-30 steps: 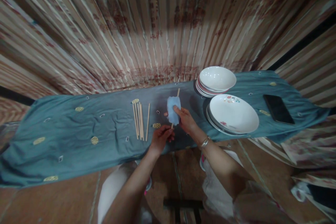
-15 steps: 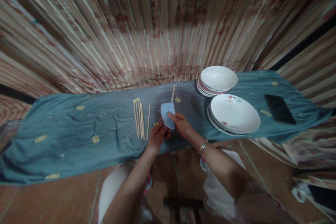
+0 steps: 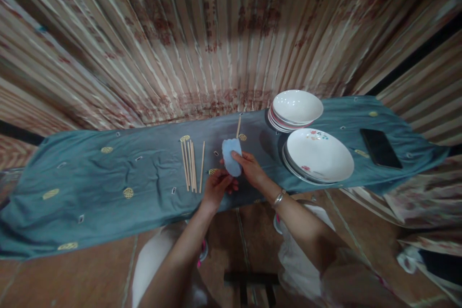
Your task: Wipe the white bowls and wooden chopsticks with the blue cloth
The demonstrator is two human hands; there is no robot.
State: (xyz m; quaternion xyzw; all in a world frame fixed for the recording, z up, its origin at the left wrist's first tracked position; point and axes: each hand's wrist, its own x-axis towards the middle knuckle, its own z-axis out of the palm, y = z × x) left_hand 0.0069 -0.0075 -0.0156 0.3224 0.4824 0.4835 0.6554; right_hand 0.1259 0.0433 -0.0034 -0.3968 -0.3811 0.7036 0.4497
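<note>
A light blue cloth (image 3: 231, 154) is held over the front edge of the table, with my right hand (image 3: 250, 168) closed on it and the thumb pressed flat on its face. The upper part of a wooden chopstick (image 3: 238, 126) sticks up from behind the cloth; its middle is covered. Just below the cloth, my left hand (image 3: 217, 187) has its fingers pinched together at the chopstick's lower end, which is mostly hidden. Several chopsticks (image 3: 192, 166) lie side by side on the table to the left, and a single chopstick (image 3: 202, 167) lies slightly apart from them.
Two stacks of dishes stand to the right: white bowls (image 3: 298, 106) behind, flower-patterned plates (image 3: 321, 156) in front. Farther right lies a dark phone (image 3: 380, 148). A green tablecloth (image 3: 97, 173) covers the long narrow table, and a pleated curtain (image 3: 231, 33) hangs behind it.
The cloth has shifted slightly upward along the chopstick and looks a little more spread. Both hands stay close together in nearly the same place. The whole view has shifted slightly.
</note>
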